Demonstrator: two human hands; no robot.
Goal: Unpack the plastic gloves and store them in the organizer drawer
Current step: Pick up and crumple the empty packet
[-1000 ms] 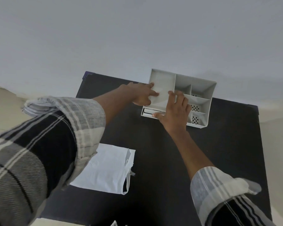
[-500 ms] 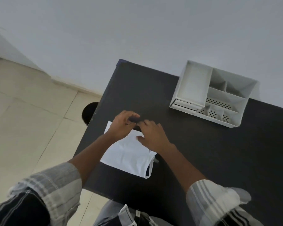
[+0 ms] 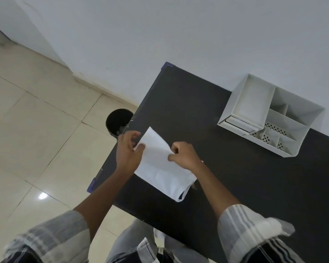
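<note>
A flat white packet of plastic gloves (image 3: pixel 160 168) lies near the left edge of the black table (image 3: pixel 245 186). My left hand (image 3: pixel 128 150) pinches its left side near the top, and my right hand (image 3: pixel 183 154) pinches its right side, so the upper end is lifted off the table. The white organizer (image 3: pixel 270 118) stands at the back right against the wall. Its small drawer (image 3: pixel 237 123) sits at the front left, under the big compartment. Whether the drawer is fully pushed in I cannot tell.
A dark round bin (image 3: pixel 117 121) stands on the tiled floor beside the table's left edge. The wall runs close behind the organizer. My lap and plaid sleeves fill the bottom of the view.
Both hands left the organizer and came back to the packet near me. They have now gripped its two sides and raised its upper end. The view has swung left.
</note>
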